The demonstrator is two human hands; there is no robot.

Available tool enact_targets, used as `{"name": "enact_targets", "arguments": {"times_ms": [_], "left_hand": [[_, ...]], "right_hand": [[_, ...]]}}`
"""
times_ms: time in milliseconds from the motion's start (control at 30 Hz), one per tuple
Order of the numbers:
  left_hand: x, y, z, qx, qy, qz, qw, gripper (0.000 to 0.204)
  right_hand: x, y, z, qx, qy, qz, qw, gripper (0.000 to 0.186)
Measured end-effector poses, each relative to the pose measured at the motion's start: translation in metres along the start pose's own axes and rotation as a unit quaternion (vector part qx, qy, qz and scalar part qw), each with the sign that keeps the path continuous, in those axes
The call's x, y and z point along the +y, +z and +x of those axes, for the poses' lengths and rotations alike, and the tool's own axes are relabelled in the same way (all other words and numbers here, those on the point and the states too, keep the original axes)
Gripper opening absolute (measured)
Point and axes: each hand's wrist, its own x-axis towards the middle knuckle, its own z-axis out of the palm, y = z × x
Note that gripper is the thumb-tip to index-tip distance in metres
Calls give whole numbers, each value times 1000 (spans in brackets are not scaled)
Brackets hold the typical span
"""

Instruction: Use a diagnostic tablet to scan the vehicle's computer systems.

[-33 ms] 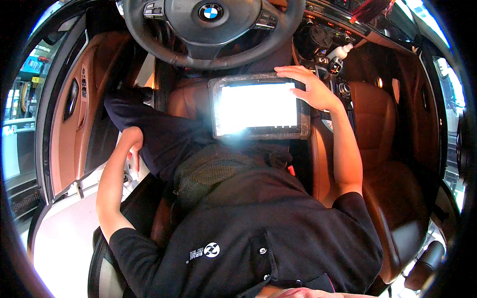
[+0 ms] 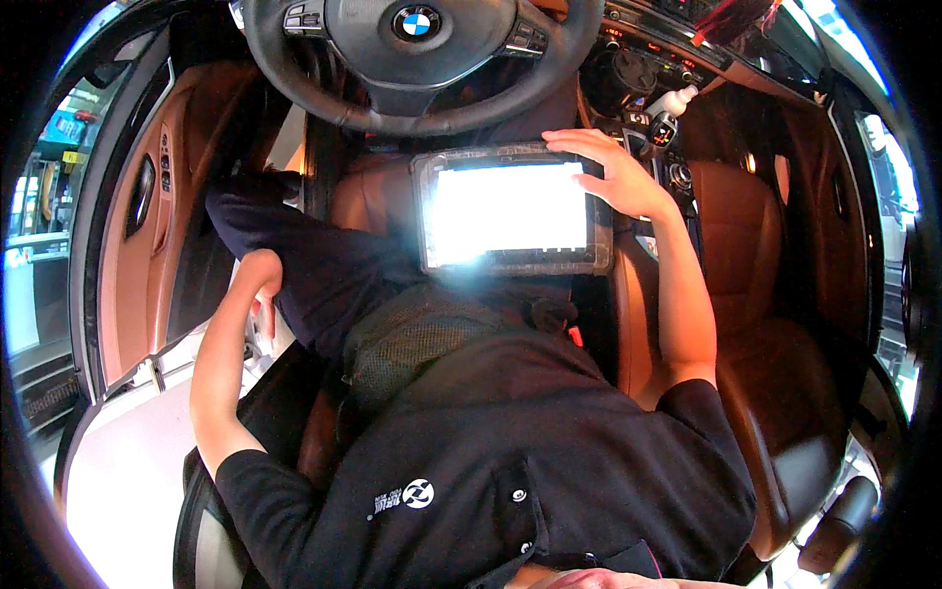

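My right hand [image 2: 618,175] grips the upper right edge of a tablet [image 2: 505,211] in a dark rugged case, fingers over the rim and thumb at the screen's side. The tablet lies tilted over my lap, its screen glaring white. My left hand [image 2: 264,283] hangs beside my dark-trousered thigh [image 2: 319,270] near the open door side; its fingers are mostly hidden, so I cannot see what they hold, if anything. A dark mesh pouch [image 2: 422,339] is at my waist.
The steering wheel [image 2: 422,123] is above the tablet. The centre console [image 2: 662,133] holds a gear selector and a white bottle [image 2: 675,100]. The brown passenger seat [image 2: 756,393] is at the right, the door panel [image 2: 147,216] at the left.
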Motion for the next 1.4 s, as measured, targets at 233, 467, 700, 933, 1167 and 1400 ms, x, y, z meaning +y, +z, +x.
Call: {"name": "enact_targets", "arguments": {"times_ms": [233,467,700,933,1167,1400], "left_hand": [[-16,-13,28,-1,31,-25,999,61],[-11,-32,16,-69,3,-136,988,95],[-19,-25,31,-54,20,-79,995,69],[-10,-15,8,-42,26,-77,996,53],[-1,1,-10,26,-3,-52,998,35],[0,-16,4,-87,-27,-213,973,95]], "right_hand": [[-45,18,-8,-40,77,-194,977,97],[-63,28,-11,-63,110,-244,961,119],[-53,30,-12,-53,102,-239,964,112],[-24,11,-1,-46,82,-121,988,82],[-22,16,-2,-12,51,-134,990,81],[-25,15,0,-30,53,-150,987,82]]}}
